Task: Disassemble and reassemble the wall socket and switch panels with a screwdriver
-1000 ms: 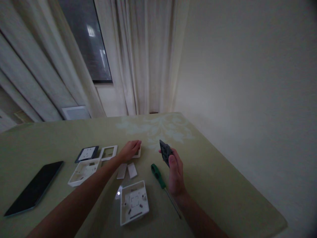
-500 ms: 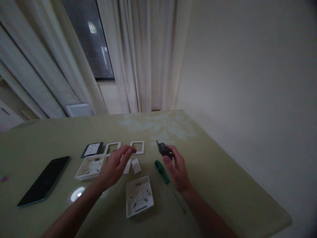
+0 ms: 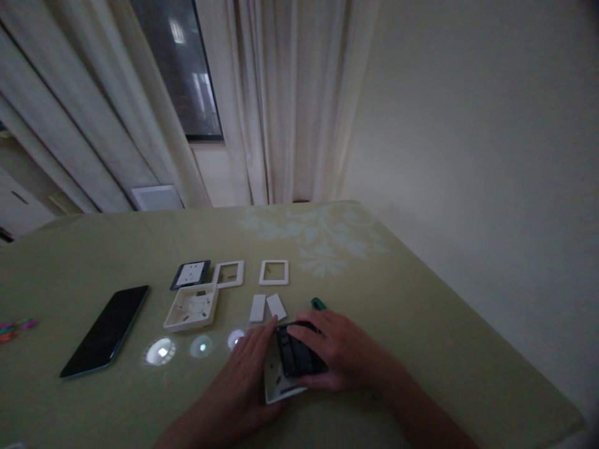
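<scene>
Holding a black square plastic insert (image 3: 299,360) in the right hand (image 3: 344,352), with the fingers bent narrowly around the edges. Covering much of a white square open-topped plastic box (image 3: 286,395) with it, on the desk draped in pale green cloth (image 3: 449,340). Cannot tell from this view the depth of any fit between insert and box. Clasping the box along its left side with the left hand (image 3: 246,374), fingers reaching to the far corner and thumb at the near edge.

Just beyond the right hand, see a rounded green handle end (image 3: 318,304). Near the box's far side, see two small white rectangular plates (image 3: 257,308), set at a slight angle to each other. Farther off, see a white square frame (image 3: 274,282) and, to its left, a second white frame (image 3: 240,274) beside a dark-bordered white panel (image 3: 191,273). Just in front of the panel, find another white open box (image 3: 189,326); well apart at left, a black flat rectangular slab (image 3: 107,330).
</scene>
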A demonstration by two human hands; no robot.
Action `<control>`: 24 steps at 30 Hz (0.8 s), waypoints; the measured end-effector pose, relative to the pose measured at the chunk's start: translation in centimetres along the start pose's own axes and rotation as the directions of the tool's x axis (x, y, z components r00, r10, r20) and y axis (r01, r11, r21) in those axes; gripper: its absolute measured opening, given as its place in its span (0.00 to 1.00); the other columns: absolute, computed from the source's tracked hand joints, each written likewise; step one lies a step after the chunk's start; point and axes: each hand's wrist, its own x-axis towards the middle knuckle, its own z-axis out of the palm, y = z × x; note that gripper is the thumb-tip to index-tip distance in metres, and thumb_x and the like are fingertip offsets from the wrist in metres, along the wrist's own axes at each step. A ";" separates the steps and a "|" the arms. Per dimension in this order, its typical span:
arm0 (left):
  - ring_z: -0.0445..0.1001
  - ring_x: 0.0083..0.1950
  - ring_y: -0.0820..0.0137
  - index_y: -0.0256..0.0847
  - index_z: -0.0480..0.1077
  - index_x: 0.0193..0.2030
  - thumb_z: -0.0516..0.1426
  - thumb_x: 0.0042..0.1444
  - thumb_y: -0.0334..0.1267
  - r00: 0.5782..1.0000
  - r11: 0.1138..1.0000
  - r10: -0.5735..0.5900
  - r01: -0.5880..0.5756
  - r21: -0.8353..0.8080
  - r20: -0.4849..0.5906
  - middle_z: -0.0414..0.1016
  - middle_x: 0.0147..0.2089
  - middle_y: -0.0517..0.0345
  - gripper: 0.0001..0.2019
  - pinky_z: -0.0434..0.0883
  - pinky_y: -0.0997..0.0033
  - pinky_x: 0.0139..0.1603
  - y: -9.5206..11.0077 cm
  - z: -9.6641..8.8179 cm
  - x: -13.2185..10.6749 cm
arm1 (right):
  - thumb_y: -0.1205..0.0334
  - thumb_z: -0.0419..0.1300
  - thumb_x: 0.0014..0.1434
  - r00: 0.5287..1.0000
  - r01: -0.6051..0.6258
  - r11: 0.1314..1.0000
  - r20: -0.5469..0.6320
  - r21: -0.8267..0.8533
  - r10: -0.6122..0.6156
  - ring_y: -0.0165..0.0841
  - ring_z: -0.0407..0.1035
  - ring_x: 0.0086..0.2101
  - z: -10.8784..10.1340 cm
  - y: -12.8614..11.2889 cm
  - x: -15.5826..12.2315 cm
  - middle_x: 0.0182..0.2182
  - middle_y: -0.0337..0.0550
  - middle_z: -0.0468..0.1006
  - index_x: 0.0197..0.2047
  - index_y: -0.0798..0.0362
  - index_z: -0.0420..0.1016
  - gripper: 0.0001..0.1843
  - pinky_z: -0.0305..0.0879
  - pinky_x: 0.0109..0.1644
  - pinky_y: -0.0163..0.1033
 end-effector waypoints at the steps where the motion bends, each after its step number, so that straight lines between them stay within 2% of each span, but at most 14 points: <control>1: 0.56 0.82 0.37 0.56 0.27 0.84 0.69 0.56 0.32 1.000 1.000 0.004 -0.004 0.003 -0.004 0.53 0.84 0.37 0.64 0.62 0.22 0.77 -0.1 0.1 -0.1 | 0.43 0.74 0.61 1.000 -0.001 1.000 0.012 0.024 0.001 0.51 0.76 0.55 0.0 0.0 0.0 0.58 0.62 0.78 0.68 0.56 0.68 0.41 0.75 0.59 0.52; 4: 0.59 0.81 0.38 0.55 0.30 0.85 0.70 0.56 0.32 1.000 1.000 0.010 -0.010 0.001 -0.028 0.56 0.83 0.38 0.63 0.64 0.26 0.77 0.2 -0.1 -0.1 | 0.48 0.74 0.63 0.999 -0.031 0.996 0.012 0.080 0.030 0.52 0.75 0.58 0.0 0.0 -0.2 0.61 0.63 0.75 0.72 0.55 0.64 0.42 0.76 0.60 0.53; 6: 0.61 0.80 0.39 0.55 0.32 0.84 0.70 0.55 0.32 0.999 1.000 0.009 -0.009 0.000 -0.042 0.59 0.81 0.39 0.62 0.64 0.25 0.77 0.6 -0.4 0.1 | 0.52 0.73 0.65 0.996 -0.090 0.987 -0.006 0.131 0.092 0.52 0.75 0.59 0.2 0.3 -0.3 0.63 0.63 0.73 0.74 0.54 0.62 0.41 0.77 0.60 0.53; 10: 0.64 0.78 0.39 0.56 0.35 0.84 0.71 0.54 0.31 1.000 1.000 0.002 -0.002 -0.004 -0.029 0.62 0.80 0.39 0.62 0.66 0.25 0.75 1.1 -0.6 0.5 | 0.58 0.75 0.63 0.973 -0.163 0.940 -0.109 0.300 0.204 0.47 0.74 0.61 0.8 1.2 -0.4 0.62 0.57 0.73 0.71 0.48 0.66 0.38 0.76 0.63 0.49; 13: 0.64 0.78 0.39 0.57 0.34 0.84 0.71 0.56 0.34 1.000 1.000 -0.008 0.008 0.000 -0.029 0.62 0.80 0.40 0.61 0.66 0.26 0.75 0.8 -0.2 0.6 | 0.61 0.74 0.64 0.919 -0.195 0.921 -0.267 0.338 0.292 0.46 0.74 0.60 0.9 2.2 -0.3 0.60 0.54 0.74 0.69 0.46 0.69 0.34 0.74 0.66 0.50; 16: 0.61 0.80 0.38 0.57 0.33 0.84 0.71 0.56 0.36 1.000 1.000 -0.019 0.019 0.008 -0.019 0.60 0.81 0.40 0.61 0.64 0.25 0.76 0.3 0.2 0.6 | 0.67 0.65 0.70 0.838 -0.264 0.920 -0.404 0.289 0.367 0.43 0.76 0.57 0.7 3.4 -0.2 0.57 0.52 0.77 0.68 0.45 0.71 0.25 0.75 0.63 0.50; 17: 0.61 0.80 0.39 0.57 0.34 0.84 0.72 0.56 0.37 1.000 1.000 -0.020 0.020 0.006 -0.015 0.60 0.81 0.40 0.61 0.64 0.25 0.77 0.2 0.3 0.6 | 0.69 0.61 0.71 0.825 -0.278 0.925 -0.429 0.259 0.368 0.42 0.76 0.55 0.7 4.0 -0.2 0.55 0.51 0.77 0.66 0.45 0.72 0.23 0.75 0.62 0.50; 21: 0.62 0.80 0.41 0.55 0.38 0.85 0.72 0.57 0.38 1.000 1.000 -0.003 0.002 -0.007 -0.006 0.60 0.82 0.41 0.59 0.64 0.28 0.77 0.4 0.3 0.9 | 0.74 0.54 0.71 0.852 -0.278 0.952 -0.424 0.131 0.307 0.43 0.75 0.56 1.1 6.7 0.2 0.53 0.52 0.79 0.56 0.48 0.75 0.16 0.74 0.63 0.52; 24: 0.66 0.77 0.38 0.52 0.44 0.84 0.74 0.56 0.52 0.999 0.999 0.042 -0.042 0.006 -0.008 0.63 0.80 0.39 0.58 0.68 0.29 0.74 0.6 -0.1 1.1 | 0.77 0.53 0.68 0.886 -0.274 0.957 -0.363 0.090 0.288 0.45 0.75 0.55 1.6 9.2 1.5 0.51 0.53 0.80 0.52 0.49 0.75 0.17 0.72 0.63 0.55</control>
